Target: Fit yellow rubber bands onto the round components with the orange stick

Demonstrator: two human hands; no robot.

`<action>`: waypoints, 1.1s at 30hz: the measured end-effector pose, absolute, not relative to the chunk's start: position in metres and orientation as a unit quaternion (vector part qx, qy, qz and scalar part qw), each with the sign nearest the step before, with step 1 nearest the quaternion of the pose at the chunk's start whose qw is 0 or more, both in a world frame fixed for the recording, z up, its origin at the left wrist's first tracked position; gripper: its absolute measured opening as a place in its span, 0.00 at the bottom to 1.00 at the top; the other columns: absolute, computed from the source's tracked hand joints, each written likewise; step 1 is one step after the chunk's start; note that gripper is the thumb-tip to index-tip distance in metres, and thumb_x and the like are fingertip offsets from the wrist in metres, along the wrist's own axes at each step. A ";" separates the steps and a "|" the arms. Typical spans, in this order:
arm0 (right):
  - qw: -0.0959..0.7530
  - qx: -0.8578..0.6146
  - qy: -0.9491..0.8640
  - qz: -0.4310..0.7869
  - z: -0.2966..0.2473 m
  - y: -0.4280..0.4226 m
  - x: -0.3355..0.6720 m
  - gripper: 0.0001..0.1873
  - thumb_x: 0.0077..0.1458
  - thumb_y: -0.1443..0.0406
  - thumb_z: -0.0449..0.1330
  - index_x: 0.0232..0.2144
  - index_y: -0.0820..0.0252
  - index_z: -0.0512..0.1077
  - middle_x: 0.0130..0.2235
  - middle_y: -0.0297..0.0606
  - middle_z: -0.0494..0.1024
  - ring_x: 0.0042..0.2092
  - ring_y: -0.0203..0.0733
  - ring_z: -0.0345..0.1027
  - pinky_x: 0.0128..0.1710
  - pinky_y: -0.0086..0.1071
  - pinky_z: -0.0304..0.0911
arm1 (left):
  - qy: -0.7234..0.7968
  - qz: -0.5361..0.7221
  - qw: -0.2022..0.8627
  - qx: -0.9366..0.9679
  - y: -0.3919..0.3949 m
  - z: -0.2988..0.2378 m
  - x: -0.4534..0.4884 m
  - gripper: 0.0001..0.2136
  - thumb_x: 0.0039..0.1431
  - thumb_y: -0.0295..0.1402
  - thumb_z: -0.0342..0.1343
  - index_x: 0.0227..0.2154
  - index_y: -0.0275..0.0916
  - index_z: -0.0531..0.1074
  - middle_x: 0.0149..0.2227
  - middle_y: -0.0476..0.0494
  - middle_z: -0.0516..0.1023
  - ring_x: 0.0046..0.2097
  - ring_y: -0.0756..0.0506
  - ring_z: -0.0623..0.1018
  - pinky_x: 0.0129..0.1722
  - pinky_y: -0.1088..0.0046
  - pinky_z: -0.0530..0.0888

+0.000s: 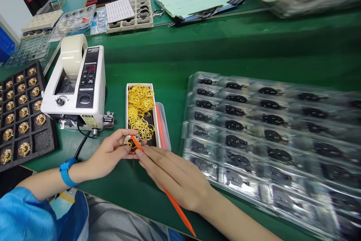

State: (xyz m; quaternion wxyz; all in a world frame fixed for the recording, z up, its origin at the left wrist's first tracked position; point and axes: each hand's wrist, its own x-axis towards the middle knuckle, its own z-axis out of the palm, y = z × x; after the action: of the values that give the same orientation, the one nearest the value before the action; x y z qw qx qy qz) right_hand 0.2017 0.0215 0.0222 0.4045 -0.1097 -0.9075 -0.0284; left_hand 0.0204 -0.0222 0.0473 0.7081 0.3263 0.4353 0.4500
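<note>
fingers [124, 132] of the left hand [108, 156] are grasping a round metallic part [128, 141] a little left of the frame's lower middle, by the lower end of a white box [126, 109] that is holding tangled yellow rings [139, 102]. the right hand [180, 179] is gripping a long orange tool [178, 208], and the tool's tip [136, 142] is lying over the part; whether it is pressing, one cannot tell. at the left of the frame, a white tape dispenser [99, 79] is carrying a tape roll [72, 55] and is showing red digits, while a black foam tray [45, 141] beside it is holding gold-toned round pieces [24, 149]. at the right, a clear plastic tray [218, 120] is holding rows of dark pieces [235, 125], blurring toward the edge. the box, the dispenser and the clear tray are resting on a green surface [158, 60]; a clipboard with papers [186, 4] is lying at the upper middle.
</note>
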 end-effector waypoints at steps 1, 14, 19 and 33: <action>0.387 -0.101 -0.915 -0.048 0.023 0.021 0.202 0.13 0.61 0.77 0.50 0.43 0.73 0.72 0.37 0.51 0.81 0.41 0.47 0.76 0.41 0.38 0.76 | 0.442 0.448 0.705 0.327 -0.022 0.047 0.020 0.15 0.56 0.34 0.61 0.46 0.42 0.71 0.45 0.43 0.79 0.48 0.44 0.78 0.48 0.67 0.75; 0.487 -0.218 -0.837 0.126 0.031 0.020 0.211 0.18 0.59 0.76 0.52 0.49 0.60 0.71 0.38 0.46 0.75 0.38 0.43 0.72 0.32 0.34 0.70 | 0.495 0.438 0.672 0.335 -0.017 0.048 0.020 0.14 0.48 0.35 0.66 0.34 0.36 0.70 0.31 0.45 0.79 0.33 0.47 0.81 0.28 0.77 0.76; 0.492 -0.235 -0.827 0.139 0.031 0.018 0.213 0.16 0.62 0.72 0.49 0.46 0.56 0.73 0.38 0.43 0.72 0.36 0.43 0.69 0.29 0.35 0.66 | 0.527 0.422 0.625 0.392 -0.019 0.049 0.020 0.08 0.48 0.27 0.61 0.30 0.36 0.68 0.26 0.48 0.77 0.25 0.51 0.78 0.18 0.83 0.65; 0.432 -0.301 -0.848 0.054 0.022 0.012 0.177 0.08 0.64 0.70 0.53 0.33 0.64 0.70 0.27 0.36 0.74 0.26 0.34 0.70 0.20 0.26 0.58 | 0.517 0.428 0.542 0.506 -0.029 0.043 0.023 0.16 0.61 0.30 0.50 0.51 0.36 0.68 0.43 0.41 0.77 0.42 0.46 0.78 0.42 0.69 0.76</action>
State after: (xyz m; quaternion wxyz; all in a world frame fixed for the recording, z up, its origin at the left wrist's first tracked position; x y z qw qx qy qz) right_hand 0.1765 0.0121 0.0215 0.4323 -0.3014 -0.8482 0.0536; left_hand 0.0229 -0.0294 0.0426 0.5419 0.5058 0.5170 0.4281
